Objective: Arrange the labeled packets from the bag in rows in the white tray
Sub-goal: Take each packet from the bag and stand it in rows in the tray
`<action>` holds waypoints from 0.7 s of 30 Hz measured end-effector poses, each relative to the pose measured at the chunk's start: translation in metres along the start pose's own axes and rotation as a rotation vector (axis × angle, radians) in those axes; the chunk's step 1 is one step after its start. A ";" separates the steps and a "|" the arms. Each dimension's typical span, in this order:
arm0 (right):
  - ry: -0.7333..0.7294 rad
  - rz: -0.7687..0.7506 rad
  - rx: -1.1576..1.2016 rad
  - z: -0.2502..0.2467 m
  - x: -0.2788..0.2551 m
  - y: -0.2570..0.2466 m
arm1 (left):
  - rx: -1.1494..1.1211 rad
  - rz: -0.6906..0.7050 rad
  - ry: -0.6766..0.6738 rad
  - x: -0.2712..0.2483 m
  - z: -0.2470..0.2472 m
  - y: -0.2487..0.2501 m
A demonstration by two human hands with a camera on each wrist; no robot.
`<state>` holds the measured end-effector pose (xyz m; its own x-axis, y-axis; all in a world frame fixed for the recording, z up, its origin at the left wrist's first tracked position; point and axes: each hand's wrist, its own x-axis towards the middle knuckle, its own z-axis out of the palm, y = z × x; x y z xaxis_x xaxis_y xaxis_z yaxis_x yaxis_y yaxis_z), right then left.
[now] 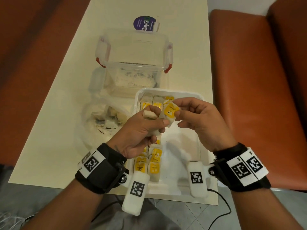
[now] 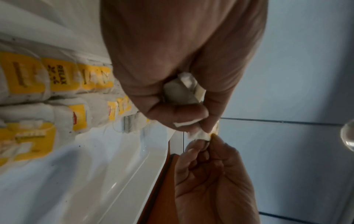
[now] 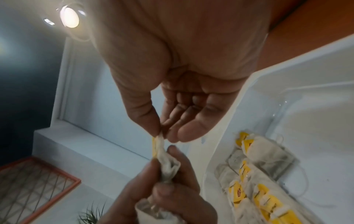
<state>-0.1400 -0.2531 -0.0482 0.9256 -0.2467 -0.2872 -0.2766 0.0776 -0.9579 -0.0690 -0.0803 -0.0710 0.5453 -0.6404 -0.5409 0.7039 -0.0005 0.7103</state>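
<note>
Over the white tray (image 1: 182, 146), my left hand (image 1: 149, 123) grips a bunch of white packets (image 1: 149, 114) in its curled fingers. My right hand (image 1: 178, 118) pinches the yellow-labelled top of one packet (image 1: 171, 111) that sticks out of that bunch. The left wrist view shows the left hand (image 2: 184, 109) closed round the packets (image 2: 180, 92). In the right wrist view, thumb and finger of the right hand (image 3: 162, 134) pinch the packet (image 3: 168, 163). Rows of packets (image 1: 149, 163) lie along the tray's left side, and more lie at its far end (image 1: 154, 100). A clear bag (image 1: 106, 117) left of the tray holds several packets.
A clear lidded box with red latches (image 1: 134, 52) stands behind the tray, with a purple round label (image 1: 144, 24) beyond it. Orange-brown seats (image 1: 249, 80) flank the cream table. The right half of the tray floor is bare. A black cable (image 1: 221, 206) hangs off the table's near edge.
</note>
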 end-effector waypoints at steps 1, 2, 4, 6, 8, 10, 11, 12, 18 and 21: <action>0.004 0.001 -0.016 0.000 -0.001 0.000 | 0.037 0.016 -0.008 -0.001 0.001 0.000; 0.007 -0.004 -0.036 0.000 -0.002 0.000 | 0.073 0.032 -0.021 -0.002 0.003 0.000; 0.007 -0.024 -0.090 -0.002 -0.002 -0.001 | 0.138 0.053 -0.025 -0.003 0.004 0.000; 0.010 -0.041 -0.129 -0.004 -0.002 -0.001 | 0.201 0.076 0.024 -0.002 0.005 -0.001; 0.024 -0.037 -0.134 -0.005 -0.001 0.001 | 0.257 0.096 0.097 -0.001 0.007 -0.003; 0.038 -0.006 -0.138 -0.005 0.000 0.006 | 0.286 0.119 0.145 0.001 0.009 -0.006; 0.039 0.019 -0.148 -0.005 -0.001 0.011 | 0.293 0.123 0.155 0.001 0.010 -0.007; 0.039 0.047 -0.155 -0.004 -0.002 0.015 | 0.306 0.121 0.160 0.000 0.010 -0.008; 0.084 0.130 -0.120 -0.004 -0.003 0.039 | 0.343 0.052 0.195 -0.007 0.009 -0.015; 0.184 0.140 -0.156 -0.010 0.010 0.049 | 0.303 0.017 0.210 -0.015 0.004 -0.012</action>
<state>-0.1468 -0.2611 -0.0982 0.8169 -0.4165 -0.3990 -0.4481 -0.0229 -0.8937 -0.0873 -0.0743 -0.0695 0.6595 -0.4708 -0.5860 0.5444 -0.2383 0.8042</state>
